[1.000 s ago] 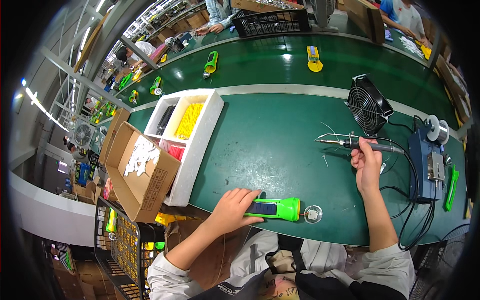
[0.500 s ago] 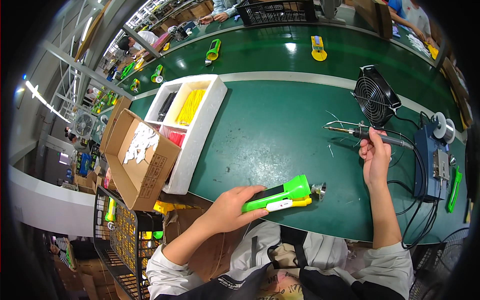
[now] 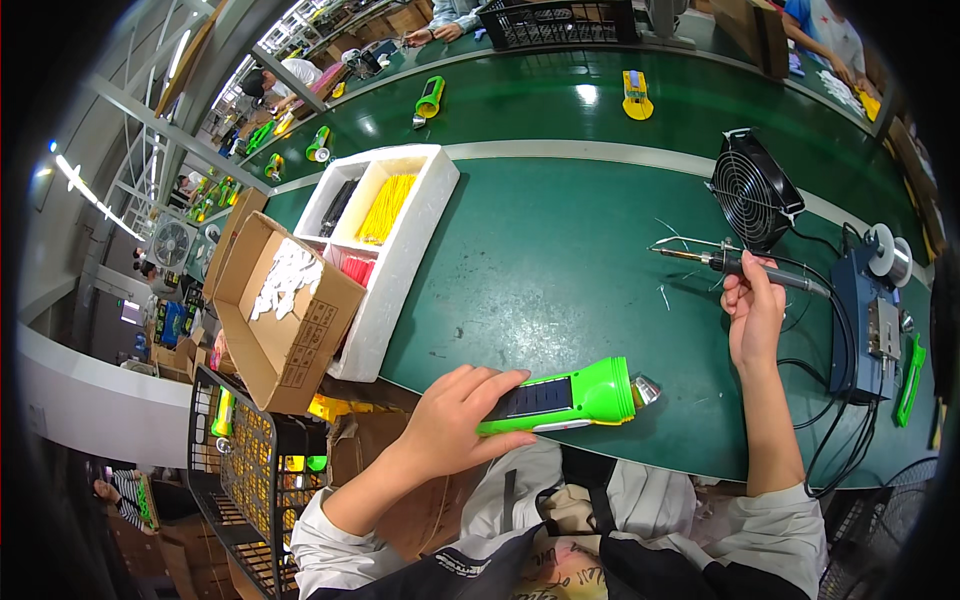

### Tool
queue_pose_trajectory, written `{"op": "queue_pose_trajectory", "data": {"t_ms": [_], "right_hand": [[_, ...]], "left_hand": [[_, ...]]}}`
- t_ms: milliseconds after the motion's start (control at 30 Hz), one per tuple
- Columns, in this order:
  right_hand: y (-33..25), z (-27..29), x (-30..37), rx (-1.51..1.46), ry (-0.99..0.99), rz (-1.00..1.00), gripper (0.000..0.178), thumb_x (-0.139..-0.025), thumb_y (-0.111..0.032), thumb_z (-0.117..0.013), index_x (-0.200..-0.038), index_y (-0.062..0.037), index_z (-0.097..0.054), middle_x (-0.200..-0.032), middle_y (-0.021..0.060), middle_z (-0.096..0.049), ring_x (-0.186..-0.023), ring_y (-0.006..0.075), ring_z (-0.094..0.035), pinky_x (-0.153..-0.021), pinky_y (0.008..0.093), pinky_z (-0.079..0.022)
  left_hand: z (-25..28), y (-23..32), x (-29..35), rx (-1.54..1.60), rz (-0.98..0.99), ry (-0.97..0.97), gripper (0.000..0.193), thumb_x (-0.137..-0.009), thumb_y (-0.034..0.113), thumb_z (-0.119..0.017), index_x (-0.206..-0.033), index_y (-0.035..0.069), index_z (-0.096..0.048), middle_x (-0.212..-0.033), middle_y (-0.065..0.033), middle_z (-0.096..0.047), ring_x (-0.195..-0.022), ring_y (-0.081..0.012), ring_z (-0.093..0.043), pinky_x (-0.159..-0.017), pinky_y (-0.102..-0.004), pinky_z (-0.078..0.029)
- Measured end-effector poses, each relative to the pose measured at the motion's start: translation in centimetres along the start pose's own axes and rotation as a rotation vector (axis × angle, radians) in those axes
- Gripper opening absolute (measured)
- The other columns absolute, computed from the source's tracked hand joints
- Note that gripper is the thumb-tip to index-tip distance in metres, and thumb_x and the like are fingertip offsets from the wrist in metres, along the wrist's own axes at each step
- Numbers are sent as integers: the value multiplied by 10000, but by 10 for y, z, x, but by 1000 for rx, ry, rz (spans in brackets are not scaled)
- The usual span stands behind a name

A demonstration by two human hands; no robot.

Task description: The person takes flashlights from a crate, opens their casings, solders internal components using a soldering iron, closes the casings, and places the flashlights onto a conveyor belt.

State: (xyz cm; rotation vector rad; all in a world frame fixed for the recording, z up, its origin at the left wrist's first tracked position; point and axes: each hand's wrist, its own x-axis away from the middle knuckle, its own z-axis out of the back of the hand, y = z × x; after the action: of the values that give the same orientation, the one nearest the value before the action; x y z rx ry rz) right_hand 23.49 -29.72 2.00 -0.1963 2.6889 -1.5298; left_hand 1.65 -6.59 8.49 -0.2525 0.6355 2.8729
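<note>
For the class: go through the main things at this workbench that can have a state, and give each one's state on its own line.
Green solar flashlight: held in the left hand, front open
Reflector: outside the flashlight's front, tilted
Soldering iron: held in the right hand; heat cannot be told
Cardboard box: open, tilted, holding white pieces
White foam tray: uncovered, holding wires
Black fan: running or not, unclear
</note>
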Motion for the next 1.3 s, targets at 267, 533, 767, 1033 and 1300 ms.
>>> {"op": "queue_pose_trajectory", "data": {"t_ms": [267,533,767,1033,1300], "right_hand": [[-1,2,3,1,-1,10,155,-826,-184,-533,-833,-57,-445,-601,29,-502,-464,54,-420,-409,180,-305],[8,10,-3,156,109,147,177,-819,-178,-546,-850,-38,-442,-598,33,-501,-444,40,-418,-385,164,-312],[3,6,-4,204,157,145,189,-821,-161,-538,-885,-30,-418,-605,43,-486,-450,51,-419,-398,171,-322],[16,14,3,276,158,90,166,-807,-90,-509,-895,-27,-384,-735,54,-462,-461,79,-444,-388,176,-342],[13,17,2,286,189,103,194,-769,-98,-551,-850,-28,-389,-613,37,-462,-420,73,-450,-391,171,-375]], "left_hand": [[9,8,4,-57,-66,60,593,-581,339,-738,-1028,18,-517,-850,-108,-556,-672,-242,-504,-607,-317,-415],[56,-34,-45,-70,221,283,467,-704,220,-647,-1078,-8,-485,-912,-177,-564,-798,-298,-551,-721,-345,-432],[55,-135,-207,-156,562,297,563,-800,453,-468,-1055,-48,-493,-924,-236,-573,-882,-342,-555,-774,-374,-420],[25,-248,-356,-285,684,338,487,-793,441,-462,-922,-28,-475,-884,-232,-574,-859,-363,-554,-728,-430,-439],[-35,-313,-353,-514,787,531,375,-779,375,-533,-894,26,-458,-840,-142,-552,-806,-320,-557,-646,-431,-470]]}}
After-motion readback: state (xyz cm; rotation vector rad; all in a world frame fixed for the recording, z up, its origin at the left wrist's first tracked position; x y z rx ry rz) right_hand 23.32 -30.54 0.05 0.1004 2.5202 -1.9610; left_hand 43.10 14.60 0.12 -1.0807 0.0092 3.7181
